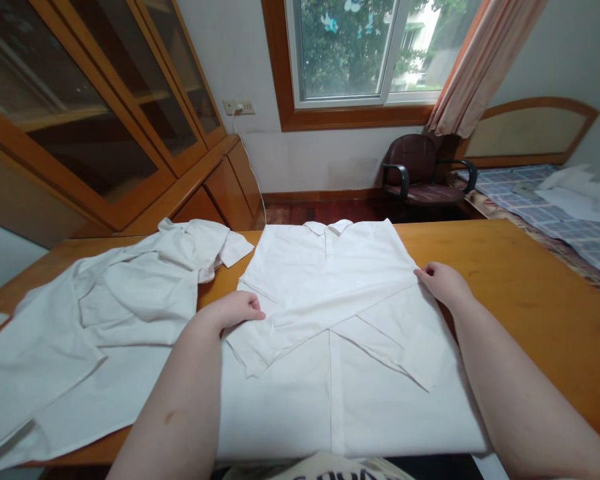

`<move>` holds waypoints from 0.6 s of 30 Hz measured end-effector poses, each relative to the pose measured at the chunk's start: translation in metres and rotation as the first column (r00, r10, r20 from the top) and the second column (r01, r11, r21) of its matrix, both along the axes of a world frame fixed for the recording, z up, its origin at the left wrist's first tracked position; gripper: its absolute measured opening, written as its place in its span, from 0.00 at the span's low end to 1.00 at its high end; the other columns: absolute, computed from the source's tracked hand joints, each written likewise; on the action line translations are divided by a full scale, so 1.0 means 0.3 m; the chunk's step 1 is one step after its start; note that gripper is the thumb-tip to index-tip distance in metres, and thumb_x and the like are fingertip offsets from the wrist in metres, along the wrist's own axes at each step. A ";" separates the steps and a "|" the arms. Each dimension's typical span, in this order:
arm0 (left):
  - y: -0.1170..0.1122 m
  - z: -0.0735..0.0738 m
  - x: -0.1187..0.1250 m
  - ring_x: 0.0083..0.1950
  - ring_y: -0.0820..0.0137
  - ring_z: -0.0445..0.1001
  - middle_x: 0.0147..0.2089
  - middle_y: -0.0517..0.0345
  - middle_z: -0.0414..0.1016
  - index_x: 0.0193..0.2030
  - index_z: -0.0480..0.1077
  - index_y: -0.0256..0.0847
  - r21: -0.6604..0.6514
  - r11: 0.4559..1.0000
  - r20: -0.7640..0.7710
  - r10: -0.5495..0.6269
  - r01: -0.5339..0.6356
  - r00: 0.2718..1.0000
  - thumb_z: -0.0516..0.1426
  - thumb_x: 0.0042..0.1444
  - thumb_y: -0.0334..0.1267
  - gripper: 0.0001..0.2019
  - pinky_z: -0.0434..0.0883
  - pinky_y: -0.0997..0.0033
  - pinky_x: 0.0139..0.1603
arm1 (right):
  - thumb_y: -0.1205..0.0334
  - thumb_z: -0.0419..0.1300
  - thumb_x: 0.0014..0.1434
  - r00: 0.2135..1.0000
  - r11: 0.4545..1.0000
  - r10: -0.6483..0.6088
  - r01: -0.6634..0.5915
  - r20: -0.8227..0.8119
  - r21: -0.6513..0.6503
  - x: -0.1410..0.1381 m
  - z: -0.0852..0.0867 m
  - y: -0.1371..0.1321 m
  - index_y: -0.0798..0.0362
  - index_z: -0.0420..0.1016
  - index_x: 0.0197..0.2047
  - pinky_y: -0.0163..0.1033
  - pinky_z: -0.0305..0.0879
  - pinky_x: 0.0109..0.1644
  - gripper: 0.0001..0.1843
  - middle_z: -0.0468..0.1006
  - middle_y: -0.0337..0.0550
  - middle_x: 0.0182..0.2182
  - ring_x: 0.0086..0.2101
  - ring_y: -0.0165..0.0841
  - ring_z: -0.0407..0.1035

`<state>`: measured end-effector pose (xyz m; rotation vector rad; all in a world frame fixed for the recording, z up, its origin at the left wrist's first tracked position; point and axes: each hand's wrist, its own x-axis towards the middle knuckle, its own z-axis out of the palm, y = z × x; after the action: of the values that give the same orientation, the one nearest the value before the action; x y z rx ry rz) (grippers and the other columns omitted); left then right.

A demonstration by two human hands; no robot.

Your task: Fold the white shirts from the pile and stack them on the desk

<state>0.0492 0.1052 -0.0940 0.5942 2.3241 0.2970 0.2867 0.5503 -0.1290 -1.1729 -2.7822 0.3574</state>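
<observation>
Head view, starting at the fingertips: the left hand (237, 308) has its fingers curled under into a loose fist, knuckles resting on the folded-in sleeve (260, 340) at the nine o'clock side of the white shirt (325, 267). The right hand (443, 281) sits at three o'clock, fingers bent and closed at the shirt's folded side edge. Whether the cloth is truly pinched or only pressed, I cannot tell.

The shirt lies flat in the middle of the wooden table (520, 280), collar (330, 227) at twelve o'clock, hem at six o'clock by the person's body, both short sleeves crossed over the middle.

To my eye it is thin woven cloth: light, soft and limp, not fragile. I would expect it to sag and shed its folds if lifted at one point. The folded side edges, taken both together, look like the surest hold.

Further out, a second white shirt (130, 293) lies crumpled just beside it at nine to ten o'clock. A dark office chair (420, 173) stands at one o'clock under the window (350, 47).
</observation>
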 end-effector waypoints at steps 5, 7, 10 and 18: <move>0.052 0.049 0.034 0.30 0.70 0.67 0.28 0.60 0.69 0.31 0.68 0.41 0.182 0.983 -0.269 0.025 0.026 0.963 0.55 0.47 0.46 0.10 0.58 0.73 0.28 | 0.45 0.53 0.55 0.998 0.999 -0.034 0.032 -0.061 -0.038 0.000 0.021 -0.020 0.51 0.73 0.31 0.39 0.56 0.30 0.18 0.77 0.47 0.29 0.29 0.37 0.67; 0.085 0.075 0.084 0.30 0.70 0.66 0.28 0.61 0.68 0.32 0.68 0.42 0.263 0.960 -0.285 -0.020 0.099 0.958 0.53 0.51 0.45 0.10 0.58 0.73 0.28 | 0.47 0.54 0.55 0.991 0.999 -0.031 0.025 -0.133 -0.042 -0.001 0.027 -0.027 0.51 0.73 0.31 0.38 0.56 0.30 0.17 0.77 0.46 0.30 0.29 0.36 0.67; 0.131 0.097 0.179 0.31 0.70 0.66 0.30 0.61 0.69 0.34 0.70 0.43 0.284 0.931 -0.146 -0.195 0.230 0.970 0.54 0.49 0.44 0.09 0.59 0.73 0.29 | 0.49 0.54 0.55 0.977 0.999 0.029 -0.037 -0.209 -0.036 -0.005 0.027 -0.035 0.52 0.73 0.32 0.37 0.56 0.30 0.15 0.76 0.45 0.31 0.30 0.35 0.67; 0.177 0.083 0.311 0.38 0.63 0.69 0.38 0.57 0.73 0.36 0.69 0.45 0.120 0.888 -0.220 -0.413 0.444 0.884 0.61 0.40 0.41 0.13 0.60 0.68 0.34 | 0.49 0.54 0.55 0.974 0.982 0.153 -0.168 -0.166 -0.084 -0.009 0.023 -0.046 0.51 0.75 0.32 0.37 0.58 0.32 0.15 0.76 0.45 0.31 0.31 0.35 0.67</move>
<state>0.1426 0.1583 -0.0690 1.2489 2.2777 0.2324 0.2841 0.5366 -0.1220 -0.8941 -2.7521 0.5813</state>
